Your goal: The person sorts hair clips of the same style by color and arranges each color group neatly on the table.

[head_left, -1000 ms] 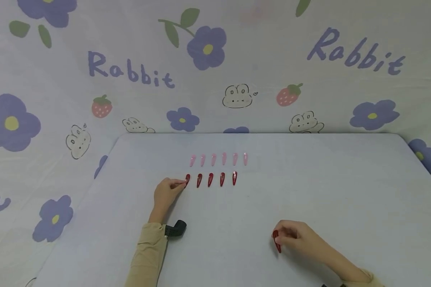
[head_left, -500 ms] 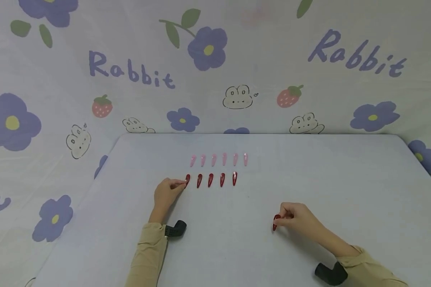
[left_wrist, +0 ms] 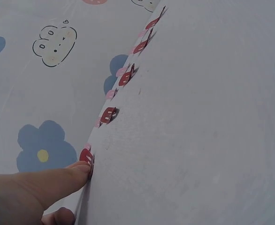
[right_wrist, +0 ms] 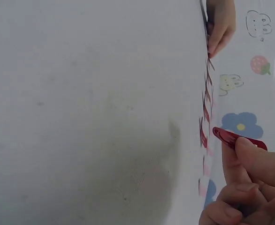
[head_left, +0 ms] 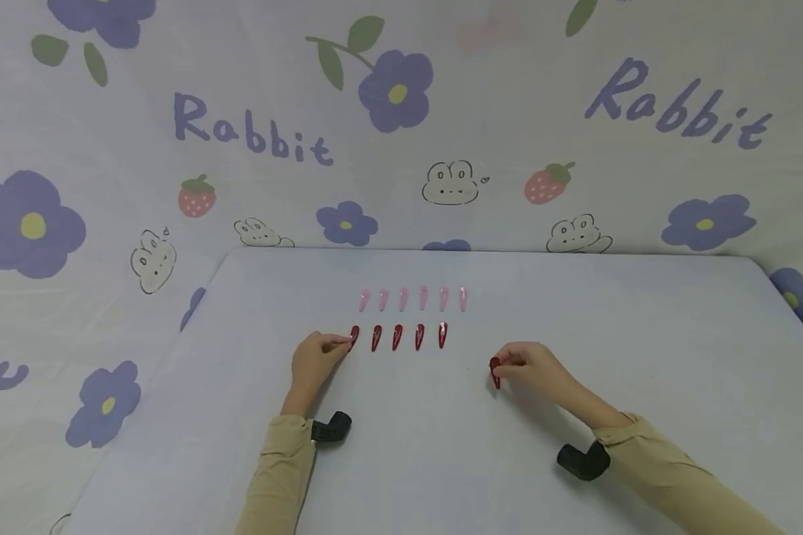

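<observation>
In the head view, my left hand (head_left: 314, 365) pinches the leftmost red hair clip (head_left: 355, 332), which lies on the white table at the end of a row. The left wrist view shows the fingertips right on that clip (left_wrist: 86, 155). More red hair clips (head_left: 398, 337) continue the row to the right, spaced apart and standing nearly parallel. Between thumb and fingers, my right hand (head_left: 538, 371) holds another red hair clip (head_left: 495, 380) over the table, to the right of the row. Seen from the right wrist, this clip (right_wrist: 226, 136) sticks out beyond the fingertips.
Behind the red row lies a row of several pink hair clips (head_left: 404, 299). The white tabletop (head_left: 401, 453) ends at a far edge against a hanging cloth (head_left: 488, 111) printed with flowers and rabbits. Black wrist cameras (head_left: 334, 427) sit on both sleeves.
My right hand has moved away from the near side, forward and slightly left, carrying its red hair clip toward the row. The left hand stays at the leftmost clip.
</observation>
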Motion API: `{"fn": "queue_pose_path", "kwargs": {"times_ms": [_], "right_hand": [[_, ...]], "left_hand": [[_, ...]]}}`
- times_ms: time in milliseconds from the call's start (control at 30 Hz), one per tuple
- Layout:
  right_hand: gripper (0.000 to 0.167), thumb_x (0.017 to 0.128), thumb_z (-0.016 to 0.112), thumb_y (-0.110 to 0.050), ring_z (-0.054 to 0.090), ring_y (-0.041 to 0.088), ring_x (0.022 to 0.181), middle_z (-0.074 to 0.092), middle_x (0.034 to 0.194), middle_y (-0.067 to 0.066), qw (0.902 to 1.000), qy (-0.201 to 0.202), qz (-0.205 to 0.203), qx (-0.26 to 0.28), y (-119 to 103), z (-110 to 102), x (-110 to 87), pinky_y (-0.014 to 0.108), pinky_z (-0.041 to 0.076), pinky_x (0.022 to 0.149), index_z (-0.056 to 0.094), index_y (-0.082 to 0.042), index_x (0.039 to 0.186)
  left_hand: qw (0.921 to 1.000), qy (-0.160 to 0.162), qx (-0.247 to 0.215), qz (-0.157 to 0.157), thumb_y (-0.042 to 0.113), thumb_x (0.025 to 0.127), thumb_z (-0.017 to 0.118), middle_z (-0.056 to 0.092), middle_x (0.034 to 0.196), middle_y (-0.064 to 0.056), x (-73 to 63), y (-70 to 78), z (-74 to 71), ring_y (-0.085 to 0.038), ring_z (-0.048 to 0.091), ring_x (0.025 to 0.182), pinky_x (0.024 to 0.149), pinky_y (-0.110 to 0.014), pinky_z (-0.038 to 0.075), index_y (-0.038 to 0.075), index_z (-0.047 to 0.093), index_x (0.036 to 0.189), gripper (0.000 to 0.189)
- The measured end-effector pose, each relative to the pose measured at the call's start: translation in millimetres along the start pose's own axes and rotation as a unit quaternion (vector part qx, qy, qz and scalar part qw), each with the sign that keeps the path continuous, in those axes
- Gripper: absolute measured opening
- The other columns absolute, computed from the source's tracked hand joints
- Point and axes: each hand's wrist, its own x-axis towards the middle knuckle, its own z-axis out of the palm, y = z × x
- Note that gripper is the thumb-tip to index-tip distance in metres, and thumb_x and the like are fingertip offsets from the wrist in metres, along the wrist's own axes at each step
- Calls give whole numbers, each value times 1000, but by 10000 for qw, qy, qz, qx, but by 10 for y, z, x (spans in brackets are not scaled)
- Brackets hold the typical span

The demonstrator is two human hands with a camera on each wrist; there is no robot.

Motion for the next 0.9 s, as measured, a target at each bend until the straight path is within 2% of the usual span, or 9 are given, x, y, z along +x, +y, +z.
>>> {"fn": "queue_pose_path", "kwargs": {"times_ms": [233,433,667,900], "right_hand": [[9,79,66,-8,51,18,71,60,75,3,9988,262,377,194,110,9,280,31,40,63,62,-1,75],[15,78,67,-8,45,19,68,55,68,3,9970,379,624,267,141,13,559,31,35,61,55,-2,71],[14,77,68,-7,45,19,69,56,72,3,9974,553,335,-328,168,143,768,30,36,59,55,-4,72],[12,79,66,-6,47,19,69,56,72,5,9956,756,251,-488,167,213,799,30,36,60,55,-3,77]], "left_hand": [[10000,3,21,-23,23,78,71,49,69,0,-10,10,1,-17,44,61,55,-30,34,9,73,89,18],[10000,8,15,-40,22,78,70,49,70,-1,5,-5,-4,-17,44,62,56,-30,34,10,73,90,17],[10000,-15,-1,-34,22,78,70,49,69,-1,0,-3,-8,-17,44,62,56,-30,34,10,73,90,18],[10000,19,9,-1,22,78,70,49,69,0,3,-13,5,-16,44,61,56,-30,34,11,73,90,17]]}}
